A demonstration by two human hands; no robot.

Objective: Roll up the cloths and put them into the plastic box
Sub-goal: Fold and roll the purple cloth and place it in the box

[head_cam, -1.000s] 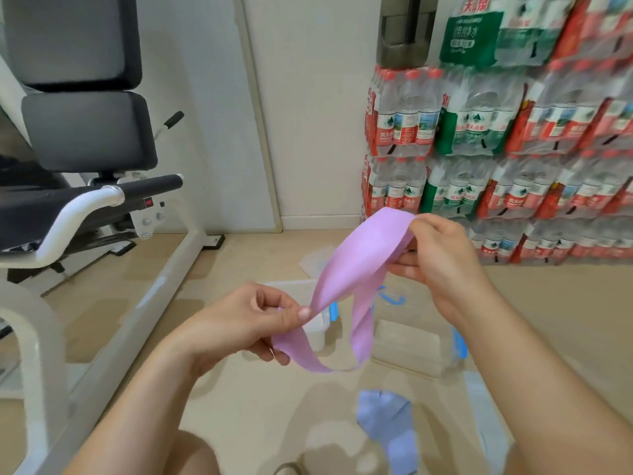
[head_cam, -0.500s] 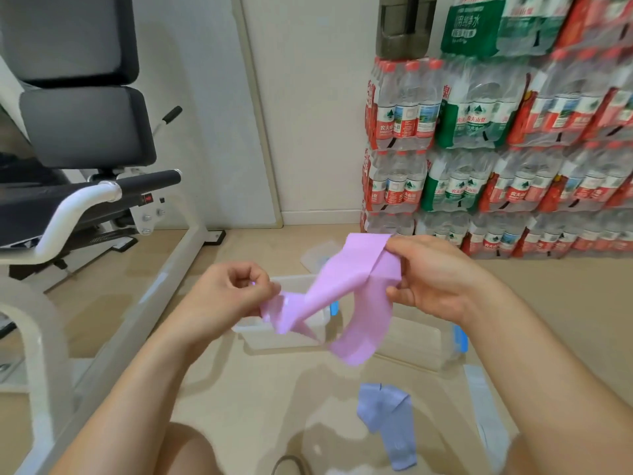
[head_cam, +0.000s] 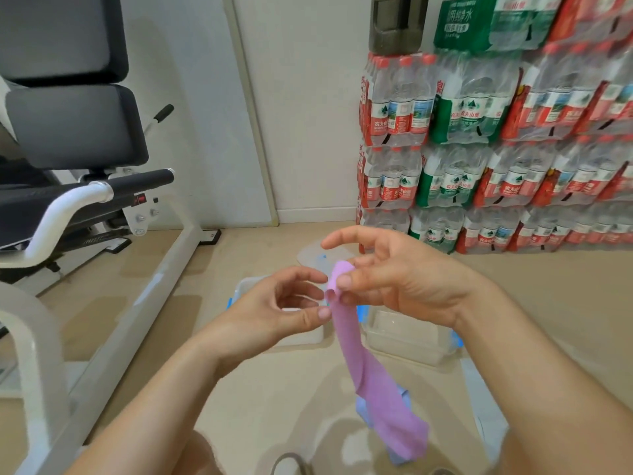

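Above the plastic box (head_cam: 404,332), the right hand (head_cam: 404,282) pinches the top of the purple cloth (head_cam: 359,358). The left hand (head_cam: 274,310), fingers apart, touches it.

A transparent tabletop (head_cam: 479,395) spreads beneath both hands. On it, a clear rectangular plastic box with blue clips (head_cam: 404,341) sits under the right hand (head_cam: 394,286). A second clear plastic tub (head_cam: 245,286) sits under the left hand (head_cam: 274,313). A pale blue cloth (head_cam: 362,411) lies nearer, partly behind the hanging purple cloth (head_cam: 370,378).

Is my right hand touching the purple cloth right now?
Touching. The head view shows the right hand pinching the top end of the purple cloth.
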